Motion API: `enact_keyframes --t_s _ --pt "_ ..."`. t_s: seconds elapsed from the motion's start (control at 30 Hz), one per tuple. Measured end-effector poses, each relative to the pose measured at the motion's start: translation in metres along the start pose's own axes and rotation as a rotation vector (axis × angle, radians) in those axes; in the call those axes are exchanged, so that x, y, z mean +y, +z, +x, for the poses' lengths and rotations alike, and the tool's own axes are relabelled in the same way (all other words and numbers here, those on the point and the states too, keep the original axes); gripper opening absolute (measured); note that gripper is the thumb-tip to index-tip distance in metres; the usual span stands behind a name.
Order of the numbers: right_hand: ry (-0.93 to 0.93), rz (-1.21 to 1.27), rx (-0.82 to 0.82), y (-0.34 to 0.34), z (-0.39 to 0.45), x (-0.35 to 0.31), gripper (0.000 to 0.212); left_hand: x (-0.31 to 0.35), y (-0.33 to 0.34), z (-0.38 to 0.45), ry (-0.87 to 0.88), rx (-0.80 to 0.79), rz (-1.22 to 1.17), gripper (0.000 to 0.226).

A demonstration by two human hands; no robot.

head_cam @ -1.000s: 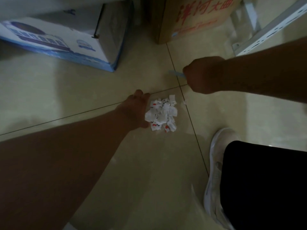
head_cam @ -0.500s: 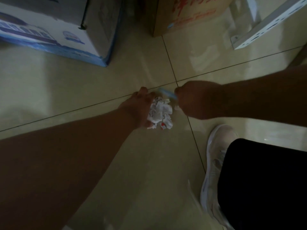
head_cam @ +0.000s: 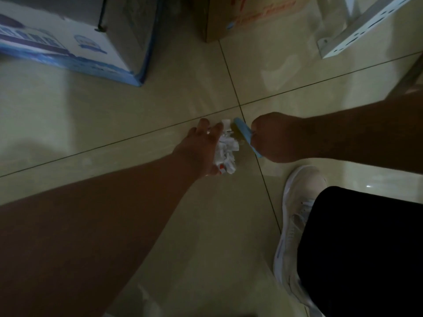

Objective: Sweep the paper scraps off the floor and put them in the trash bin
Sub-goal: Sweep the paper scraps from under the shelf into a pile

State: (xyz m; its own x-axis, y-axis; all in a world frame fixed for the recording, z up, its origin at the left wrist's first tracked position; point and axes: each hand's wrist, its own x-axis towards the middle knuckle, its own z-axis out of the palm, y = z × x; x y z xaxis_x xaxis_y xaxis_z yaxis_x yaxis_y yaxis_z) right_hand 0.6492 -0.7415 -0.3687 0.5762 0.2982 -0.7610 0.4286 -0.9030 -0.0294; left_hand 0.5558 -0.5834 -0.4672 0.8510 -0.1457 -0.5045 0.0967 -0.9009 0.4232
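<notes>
Small pile of crumpled white paper scraps with red print bunched tight on glossy beige tiled floor, beside a grout-line crossing. Light blue flat plastic brush, tilted, edge against the pile's right side.

Blue-and-white box: printed carton standing on the floor at upper left, its dark side panel facing right, blue trim along the bottom edge.
Brown cardboard box: at top centre, cut off by the frame, red lettering on its face, small blue mark near the lower left corner.
White metal rail: perforated with slots, slanting in from the upper right corner, its end resting on the floor.
Floor: glossy beige tiles with dark grout lines crossing near the middle; dim light, soft reflections.
White sneaker: at lower right, toe pointing up the frame, just beside a grout line.
Black trouser leg: covers the shoe's rear part.
</notes>
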Motion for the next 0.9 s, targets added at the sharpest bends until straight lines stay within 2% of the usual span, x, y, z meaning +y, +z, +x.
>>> enact_keyframes --t_s 0.17,0.3,0.47,0.7,0.9 --pt "-0.005 0.07 -0.04 -0.006 -0.002 0.01 0.027 -0.009 -0.002 -0.005 -0.019 0.037 -0.085 0.115" --pt "-0.016 0.037 0.066 -0.018 0.003 0.026 0.028 -0.028 -0.001 -0.018 -0.043 0.061 -0.102 0.114" --pt "-0.061 0.009 0.128 -0.026 0.011 0.018 0.025 -0.026 0.012 -0.034 -0.133 0.17 -0.167 0.096" --pt "-0.098 0.026 0.032 -0.01 0.016 -0.007 0.027 -0.006 0.022 -0.02 -0.153 0.13 -0.287 0.135" --pt "0.016 0.144 -0.059 -0.003 -0.001 0.015 0.027 -0.002 0.025 -0.018 -0.135 0.089 -0.258 0.143"
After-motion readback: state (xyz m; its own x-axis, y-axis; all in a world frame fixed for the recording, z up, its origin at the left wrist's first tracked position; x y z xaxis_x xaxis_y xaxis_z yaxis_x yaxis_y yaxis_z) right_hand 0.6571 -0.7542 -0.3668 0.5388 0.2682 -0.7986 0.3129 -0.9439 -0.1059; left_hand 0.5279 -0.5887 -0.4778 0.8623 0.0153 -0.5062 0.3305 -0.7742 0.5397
